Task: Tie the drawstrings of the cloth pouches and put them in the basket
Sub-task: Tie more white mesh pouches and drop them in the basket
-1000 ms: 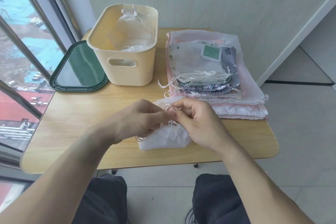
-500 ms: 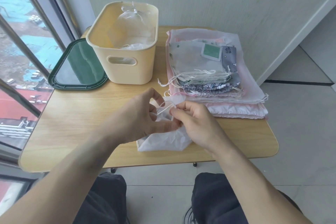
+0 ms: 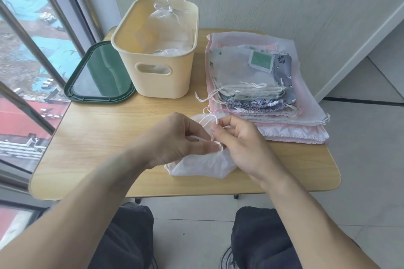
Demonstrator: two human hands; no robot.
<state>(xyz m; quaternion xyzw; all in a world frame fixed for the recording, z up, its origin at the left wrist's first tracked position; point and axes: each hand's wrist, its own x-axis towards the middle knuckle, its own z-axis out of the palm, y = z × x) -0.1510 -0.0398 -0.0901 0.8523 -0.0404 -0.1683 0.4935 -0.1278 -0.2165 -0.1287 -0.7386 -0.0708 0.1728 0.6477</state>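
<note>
Knotting a white pouch's drawstring

At the desk's front edge, left hand (image 3: 172, 137) and right hand (image 3: 238, 137) are pinching the drawstring (image 3: 208, 119) of the white pouch (image 3: 201, 165); next comes cinching the loop.

We pinch the drawstring (image 3: 208, 121) of a white pouch (image 3: 200, 165) with our left hand (image 3: 175, 140) and right hand (image 3: 238, 142) near the table's (image 3: 98, 137) front edge; basket (image 3: 157, 54) at the back.

Bare forearms (no sleeves), dark trousers (image 3: 122, 238), dark shoe (image 3: 226, 257)
</note>
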